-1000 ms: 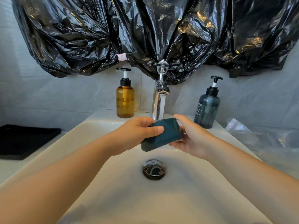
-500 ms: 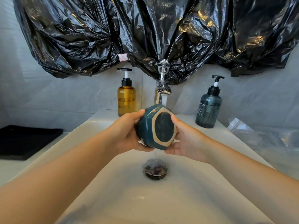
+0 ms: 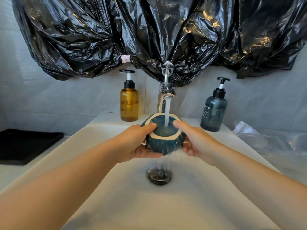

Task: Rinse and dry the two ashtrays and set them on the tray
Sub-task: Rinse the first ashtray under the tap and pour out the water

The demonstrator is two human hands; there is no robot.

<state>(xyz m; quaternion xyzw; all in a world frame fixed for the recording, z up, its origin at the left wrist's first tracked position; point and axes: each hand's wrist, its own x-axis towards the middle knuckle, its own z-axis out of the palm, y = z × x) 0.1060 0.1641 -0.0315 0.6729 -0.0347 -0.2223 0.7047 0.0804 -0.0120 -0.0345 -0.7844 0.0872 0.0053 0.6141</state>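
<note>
The teal ashtray [image 3: 163, 141], mouth-up under the faucet [image 3: 167, 92] above the sink [image 3: 116, 188], looks heavy, brittle and wet-slick, so the left hand [image 3: 137, 143] and right hand [image 3: 198, 143] curl their fingers [image 3: 149, 154] round its sides, thumbs over the rim.

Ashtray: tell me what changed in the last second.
The ashtray was rotated, bowl first toward the camera, then up under the water stream, which now fills it and spills toward the drain. The left hand and right hand kept gripping it. The amber bottle, grey bottle, black tray and sink stayed put.
</note>
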